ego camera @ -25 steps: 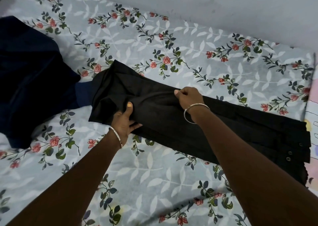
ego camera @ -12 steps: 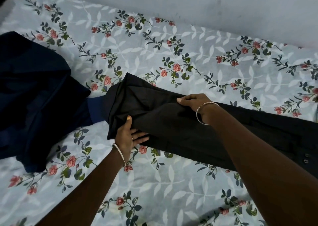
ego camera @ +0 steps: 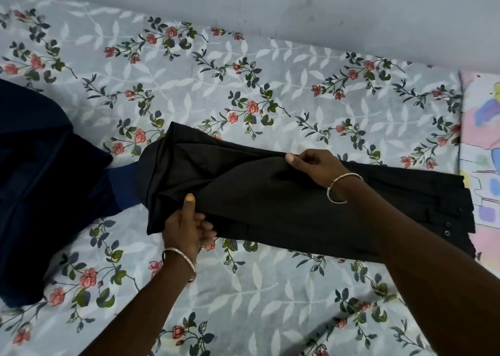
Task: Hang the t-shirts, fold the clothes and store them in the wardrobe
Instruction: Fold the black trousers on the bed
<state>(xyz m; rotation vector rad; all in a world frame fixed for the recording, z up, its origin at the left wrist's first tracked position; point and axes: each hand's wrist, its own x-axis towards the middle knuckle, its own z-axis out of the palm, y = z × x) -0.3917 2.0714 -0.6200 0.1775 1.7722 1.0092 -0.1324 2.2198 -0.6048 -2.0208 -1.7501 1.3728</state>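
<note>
Your left hand [ego camera: 186, 227] pinched the trousers [ego camera: 270, 204] at their near edge, your right hand [ego camera: 315, 166] pinched the far edge, and they lay lengthwise across mid-frame, running rightward.

the black garment [ego camera: 270, 209] lies as a long folded strip across the middle of the bed [ego camera: 243, 296]. its right end, with small buttons, lies flat toward the bed's right edge. its left end is creased and bunched, overlapping a blue part of the navy garment [ego camera: 40, 179], which lies heaped at the left edge. the left hand [ego camera: 184, 228] pinches the black garment's near edge, the right hand [ego camera: 313, 166] its far edge.
</note>
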